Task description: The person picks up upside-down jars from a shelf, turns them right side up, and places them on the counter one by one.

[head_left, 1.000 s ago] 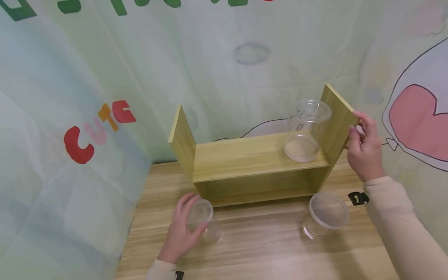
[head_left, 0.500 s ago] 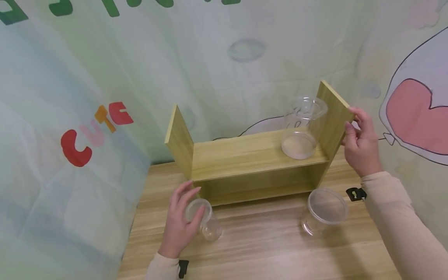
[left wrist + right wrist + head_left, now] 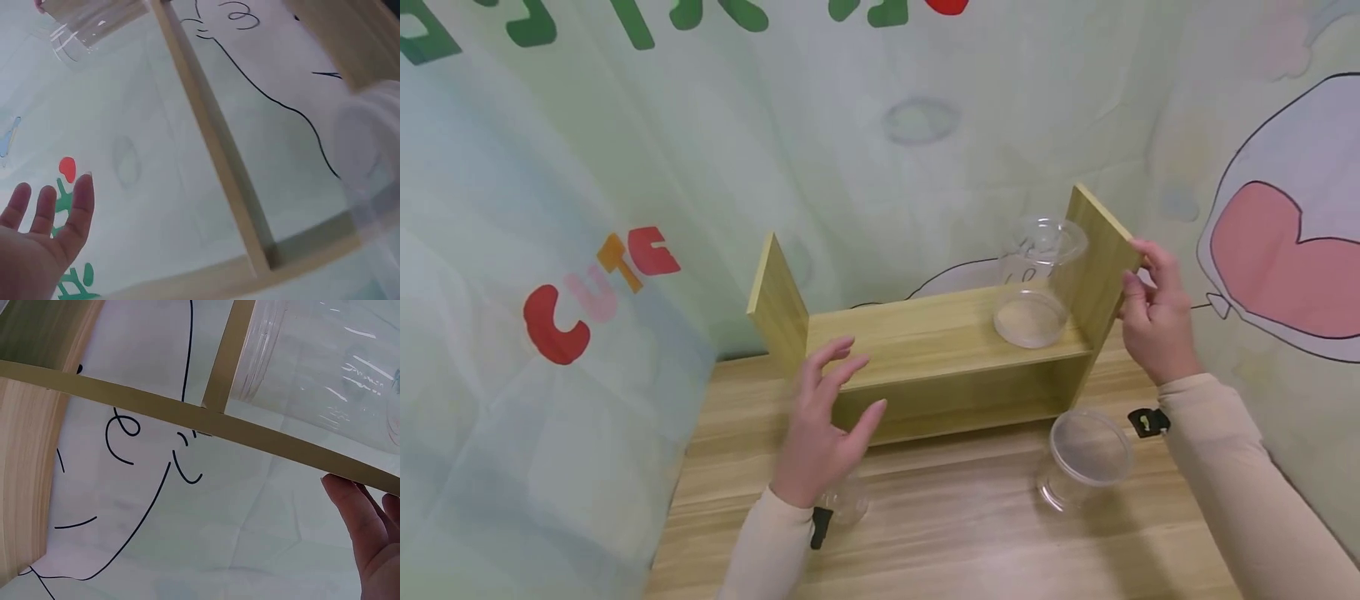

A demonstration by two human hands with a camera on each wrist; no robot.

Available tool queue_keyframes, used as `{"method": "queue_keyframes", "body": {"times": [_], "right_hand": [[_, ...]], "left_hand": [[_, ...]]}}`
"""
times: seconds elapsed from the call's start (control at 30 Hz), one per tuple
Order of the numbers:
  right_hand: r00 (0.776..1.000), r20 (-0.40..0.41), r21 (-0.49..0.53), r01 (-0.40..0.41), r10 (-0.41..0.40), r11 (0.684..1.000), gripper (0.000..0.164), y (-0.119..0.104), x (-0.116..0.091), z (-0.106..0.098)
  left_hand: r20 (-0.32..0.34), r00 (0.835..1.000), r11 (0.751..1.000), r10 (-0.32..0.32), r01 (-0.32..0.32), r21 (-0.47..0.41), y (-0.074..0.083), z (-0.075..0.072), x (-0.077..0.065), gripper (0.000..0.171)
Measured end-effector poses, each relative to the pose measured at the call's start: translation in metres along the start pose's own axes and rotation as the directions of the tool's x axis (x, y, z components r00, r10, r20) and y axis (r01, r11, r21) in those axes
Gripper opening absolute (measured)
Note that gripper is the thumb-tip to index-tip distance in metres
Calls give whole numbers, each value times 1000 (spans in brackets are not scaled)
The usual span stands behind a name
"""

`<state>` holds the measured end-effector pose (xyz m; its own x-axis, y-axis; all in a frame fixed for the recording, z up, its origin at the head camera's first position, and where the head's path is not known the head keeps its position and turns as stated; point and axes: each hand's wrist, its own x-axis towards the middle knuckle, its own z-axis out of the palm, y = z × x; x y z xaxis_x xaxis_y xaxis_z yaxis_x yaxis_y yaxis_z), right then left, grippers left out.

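Observation:
A two-level wooden shelf stands on the table against the backdrop. My right hand holds the front upper edge of its right side panel; in the right wrist view, fingers touch the panel's outer face. A clear jar stands upright on the upper board beside that panel. My left hand, fingers spread and loosely bent, hovers before the shelf's left end, holding nothing. Below it, a second clear jar is mostly hidden by the wrist. A third lidded clear jar stands on the table at front right.
The wood-grain table extends in front of the shelf. A printed cloth backdrop rises closely behind the shelf and along the left side. Dark wrist straps hang at the sleeve cuffs.
My left hand has come away from the lid of the left jar and moved up and right toward the shelf. My right hand stays on the side panel. The view has shifted slightly.

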<state>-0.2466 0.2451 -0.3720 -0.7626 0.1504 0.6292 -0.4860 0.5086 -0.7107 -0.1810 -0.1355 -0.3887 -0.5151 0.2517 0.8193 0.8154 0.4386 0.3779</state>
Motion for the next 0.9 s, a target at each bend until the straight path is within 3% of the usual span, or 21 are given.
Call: {"method": "queue_keyframes", "body": {"times": [0.27,0.53,0.9], "right_hand": [[1000,-3,-16,12,-12,1000,41,1,3,-2],[1000,0,21,8,-8,1000,41,2,-1,0],[999,-12,10,30,-29,1000,41,2,-1,1]], "left_hand": [[34,997,991,-66,70,-112,3,28,30,58],[84,986,983,-144,152,-101,0,45,38,69],[172,951,958,-257,273,-83,-1,73,58,81]]}}
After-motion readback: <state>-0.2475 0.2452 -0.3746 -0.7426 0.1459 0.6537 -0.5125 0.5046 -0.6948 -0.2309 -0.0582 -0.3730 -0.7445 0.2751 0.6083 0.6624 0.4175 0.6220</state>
